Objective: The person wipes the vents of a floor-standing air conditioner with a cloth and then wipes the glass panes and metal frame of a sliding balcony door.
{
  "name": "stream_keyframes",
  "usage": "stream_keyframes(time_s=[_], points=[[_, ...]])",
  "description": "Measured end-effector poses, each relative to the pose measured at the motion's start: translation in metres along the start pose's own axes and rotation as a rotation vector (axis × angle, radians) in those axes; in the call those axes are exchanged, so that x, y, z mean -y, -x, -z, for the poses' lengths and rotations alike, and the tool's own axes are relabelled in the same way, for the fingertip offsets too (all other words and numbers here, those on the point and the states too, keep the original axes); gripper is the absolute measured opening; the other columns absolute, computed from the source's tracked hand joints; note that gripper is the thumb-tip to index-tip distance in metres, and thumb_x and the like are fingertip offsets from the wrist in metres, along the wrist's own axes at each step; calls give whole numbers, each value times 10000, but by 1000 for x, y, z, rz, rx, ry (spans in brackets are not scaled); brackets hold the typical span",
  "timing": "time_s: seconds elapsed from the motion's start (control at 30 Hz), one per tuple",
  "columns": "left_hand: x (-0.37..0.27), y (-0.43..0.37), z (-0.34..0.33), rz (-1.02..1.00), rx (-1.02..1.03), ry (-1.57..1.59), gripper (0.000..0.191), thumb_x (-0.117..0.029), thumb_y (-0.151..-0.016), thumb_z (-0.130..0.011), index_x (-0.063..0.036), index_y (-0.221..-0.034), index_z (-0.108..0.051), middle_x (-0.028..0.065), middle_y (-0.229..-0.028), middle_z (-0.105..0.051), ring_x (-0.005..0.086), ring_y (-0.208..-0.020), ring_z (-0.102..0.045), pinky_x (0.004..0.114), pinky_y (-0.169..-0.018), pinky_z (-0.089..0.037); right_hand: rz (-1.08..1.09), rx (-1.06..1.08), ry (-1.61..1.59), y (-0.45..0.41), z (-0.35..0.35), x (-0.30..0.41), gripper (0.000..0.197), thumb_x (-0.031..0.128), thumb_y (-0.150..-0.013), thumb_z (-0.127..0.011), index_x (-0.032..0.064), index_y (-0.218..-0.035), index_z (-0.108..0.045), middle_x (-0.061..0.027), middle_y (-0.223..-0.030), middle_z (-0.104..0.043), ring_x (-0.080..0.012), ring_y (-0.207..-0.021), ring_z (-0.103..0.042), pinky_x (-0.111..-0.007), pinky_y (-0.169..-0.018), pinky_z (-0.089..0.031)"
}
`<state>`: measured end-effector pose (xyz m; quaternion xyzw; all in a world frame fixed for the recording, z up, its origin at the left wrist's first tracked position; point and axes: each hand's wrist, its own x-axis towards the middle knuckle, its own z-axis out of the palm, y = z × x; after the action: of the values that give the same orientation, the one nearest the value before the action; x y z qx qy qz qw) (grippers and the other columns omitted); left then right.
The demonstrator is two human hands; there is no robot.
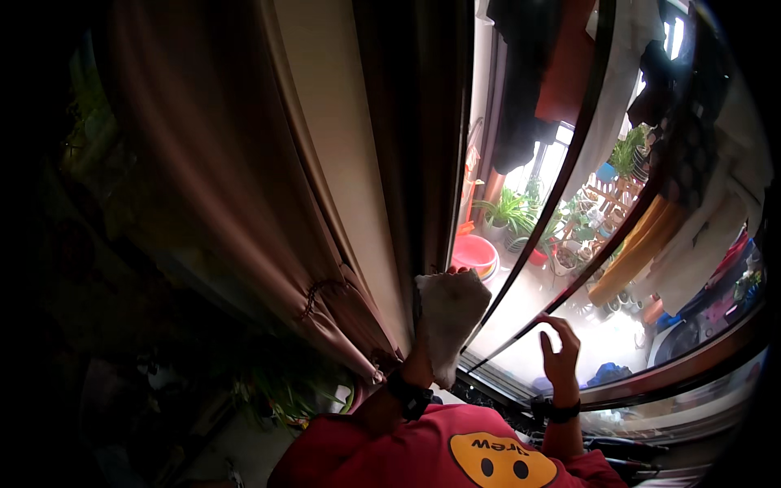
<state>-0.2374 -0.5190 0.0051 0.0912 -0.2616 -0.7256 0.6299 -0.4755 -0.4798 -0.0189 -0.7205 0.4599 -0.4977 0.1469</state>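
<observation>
My left hand (420, 351) holds a white cloth (454, 311) up against the dark door frame (436, 201). The cloth hides most of the palm, and only fingertips show above its top edge. Farther right, my right hand (560, 351) is raised, thumb and fingers apart and curved, with nothing in it. Its fingertips are at the narrow dark frame edge (558, 299) of a glass door panel; whether they touch it I cannot tell. Both wrists carry dark bands.
A tied-back curtain (244, 213) hangs at the left, with a leafy plant (280, 381) low beside it. Beyond the glass are a pink basin (473, 253), potted plants (506, 210) and hanging clothes (567, 67). A floor track (494, 378) runs below the doors.
</observation>
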Motion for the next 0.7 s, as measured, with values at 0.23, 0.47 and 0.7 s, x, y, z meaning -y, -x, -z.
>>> stream_keyframes(time_s=[0.23, 0.47, 0.7], points=[[17, -24, 10, 493, 132, 1606, 46, -81, -878, -565, -66, -857, -527, 54, -786, -505, 169, -829, -540, 279, -823, -452, -199, 43, -523, -1, -47, -30, 538, 132, -932, -561, 34, -1418, -354, -151, -1351, -506, -263, -1233, -517, -397, -1023, -411], [22, -2, 92, 134, 279, 516, 457, -273, -1014, -406, -55, -1415, -376, 93, -1386, -472, 209, -1249, -491, 369, -1090, -375, -602, 361, -1461, 12, -118, -30, 781, 431, -874, -680, -7, -1428, -346, -149, -1389, -491, -250, -1264, -502, -400, -1034, -433], [65, -4, 145, 110, 19, -247, 464, -347, -959, -506, -35, -1300, -462, 116, -1143, -582, 228, -1009, -604, 392, -893, -503, -416, 419, -504, -58, -105, 7, 165, 124, -927, -612, -3, -1029, -628, -6, -862, -642, -88, -775, -582, -257, -690, -489]])
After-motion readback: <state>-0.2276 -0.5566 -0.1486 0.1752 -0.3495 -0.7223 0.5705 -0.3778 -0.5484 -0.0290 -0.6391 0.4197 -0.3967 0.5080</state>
